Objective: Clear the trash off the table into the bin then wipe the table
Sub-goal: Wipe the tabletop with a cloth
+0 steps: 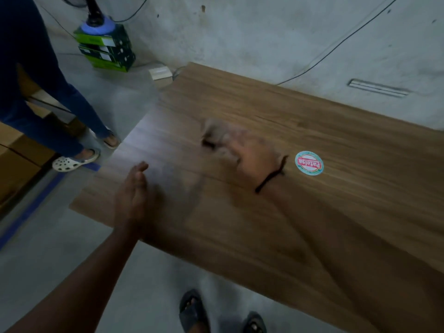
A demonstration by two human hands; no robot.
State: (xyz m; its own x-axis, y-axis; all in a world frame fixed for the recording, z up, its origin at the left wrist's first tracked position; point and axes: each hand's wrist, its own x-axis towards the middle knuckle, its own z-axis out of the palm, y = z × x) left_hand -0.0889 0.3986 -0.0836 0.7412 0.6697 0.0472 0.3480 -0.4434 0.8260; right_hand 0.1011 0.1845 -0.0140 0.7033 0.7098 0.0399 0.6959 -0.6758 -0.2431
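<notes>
A grey concrete floor [60,248] and a stained grey wall [240,32] surround a wood-grain worktop [336,212], whose long axis runs from near left to far right. On it lies a round printed disc [309,163], flat, its red lettering upside down to the camera; being round, it has no long axis. Just left of the disc is the right hand [252,157], badly blurred, a black band at its wrist. It lies against a crumpled brownish wad [213,132], cloth or paper, and I cannot tell its grip. The left hand [134,195] is near the worktop's left end, edge-on, fingers straight and together, pointing away. A second person in white clogs [72,162] stands at the left, and stacked green boxes [105,49] stand by the wall.
</notes>
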